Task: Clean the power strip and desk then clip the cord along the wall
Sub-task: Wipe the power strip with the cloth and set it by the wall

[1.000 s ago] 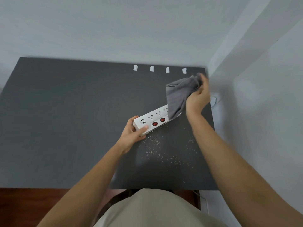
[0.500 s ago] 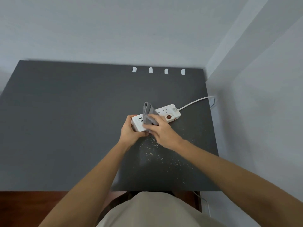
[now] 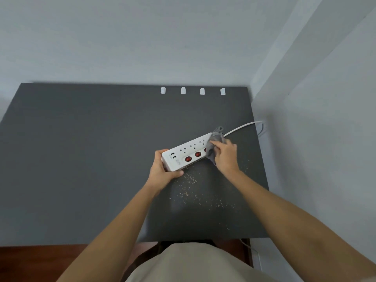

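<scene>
A white power strip with red switches lies slanted on the dark grey desk. My left hand grips its near end, by the USB ports. My right hand presses a grey cloth onto the strip's far end, where the white cord leaves it and runs to the desk's right edge. Several white cord clips stand in a row along the desk's back edge, below the wall.
Pale crumbs are scattered over the desk in front of the strip and under my right forearm. White walls close the back and the right side. A wooden floor shows below the desk's front edge.
My right hand has wiped the cloth along the strip from the near USB end to the far cord end, after first swinging down from above. My left hand kept its grip.
</scene>
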Demonstrator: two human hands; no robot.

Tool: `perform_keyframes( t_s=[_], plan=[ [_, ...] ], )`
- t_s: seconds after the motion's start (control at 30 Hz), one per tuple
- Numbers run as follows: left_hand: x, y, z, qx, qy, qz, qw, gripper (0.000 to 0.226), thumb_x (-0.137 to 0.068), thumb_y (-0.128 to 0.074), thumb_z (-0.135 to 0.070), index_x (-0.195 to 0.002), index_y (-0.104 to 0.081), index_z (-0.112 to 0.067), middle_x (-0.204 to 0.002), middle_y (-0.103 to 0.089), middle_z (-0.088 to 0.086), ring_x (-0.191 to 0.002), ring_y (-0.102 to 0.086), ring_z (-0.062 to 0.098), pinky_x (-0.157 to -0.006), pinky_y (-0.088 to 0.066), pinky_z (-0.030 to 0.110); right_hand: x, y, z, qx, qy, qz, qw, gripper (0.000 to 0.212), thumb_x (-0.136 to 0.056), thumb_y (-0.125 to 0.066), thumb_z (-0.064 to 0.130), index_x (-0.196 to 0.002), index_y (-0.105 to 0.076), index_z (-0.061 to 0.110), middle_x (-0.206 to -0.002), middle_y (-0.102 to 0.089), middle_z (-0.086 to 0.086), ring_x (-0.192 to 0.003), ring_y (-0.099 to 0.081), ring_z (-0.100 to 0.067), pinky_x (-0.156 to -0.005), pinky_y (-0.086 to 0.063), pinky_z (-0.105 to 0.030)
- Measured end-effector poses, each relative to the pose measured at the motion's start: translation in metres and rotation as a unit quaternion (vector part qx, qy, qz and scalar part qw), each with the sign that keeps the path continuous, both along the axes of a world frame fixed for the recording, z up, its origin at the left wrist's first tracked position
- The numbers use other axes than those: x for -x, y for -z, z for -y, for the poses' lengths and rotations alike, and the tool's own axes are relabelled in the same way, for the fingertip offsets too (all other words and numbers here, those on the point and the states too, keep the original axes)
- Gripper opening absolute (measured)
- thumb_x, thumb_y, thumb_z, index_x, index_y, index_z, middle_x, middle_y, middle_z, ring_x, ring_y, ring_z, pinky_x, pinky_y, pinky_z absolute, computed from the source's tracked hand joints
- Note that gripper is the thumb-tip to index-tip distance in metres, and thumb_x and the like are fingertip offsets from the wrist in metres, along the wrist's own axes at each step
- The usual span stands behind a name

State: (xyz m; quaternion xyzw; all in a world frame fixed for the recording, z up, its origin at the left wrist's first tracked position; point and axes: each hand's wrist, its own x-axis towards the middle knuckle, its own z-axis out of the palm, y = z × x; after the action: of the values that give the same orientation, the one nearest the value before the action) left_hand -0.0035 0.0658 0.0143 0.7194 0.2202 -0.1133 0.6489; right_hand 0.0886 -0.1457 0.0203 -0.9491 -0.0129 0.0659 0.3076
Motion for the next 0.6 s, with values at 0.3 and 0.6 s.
perform_keyframes(
  t_s=[0.3,0.6],
  plan=[
    [0.000,-0.012,-0.003,0.023,0.003,0.013,1.000,0.045,-0.083,-0.072,-0.013,-0.118,-0.046,-0.025,-0.119,-0.065,0.007,-0.103,-0.068,0.023,-0.082,-0.059,0.037,-0.006,-0.008,0.027,0.006,-0.006,0.012,1.000,0.031,-0.093,-0.052,0.006,-0.120,-0.064,0.016,-0.125,-0.055,-0.021,-0.109,-0.047,-0.039,-0.100,-0.040,-0.037],
    [-0.013,-0.035,0.009,-0.205,0.079,0.186,0.958,0.042,-0.079,-0.070,0.001,-0.113,-0.065,-0.023,-0.096,-0.071,-0.011,-0.090,-0.062,0.003,-0.084,-0.045,0.014,0.011,-0.015,0.018,0.036,-0.158,0.136,0.977,0.046,-0.092,-0.048,0.003,-0.137,-0.048,0.013,-0.137,-0.049,-0.018,-0.114,-0.043,-0.033,-0.108,-0.039,-0.040]
  ],
)
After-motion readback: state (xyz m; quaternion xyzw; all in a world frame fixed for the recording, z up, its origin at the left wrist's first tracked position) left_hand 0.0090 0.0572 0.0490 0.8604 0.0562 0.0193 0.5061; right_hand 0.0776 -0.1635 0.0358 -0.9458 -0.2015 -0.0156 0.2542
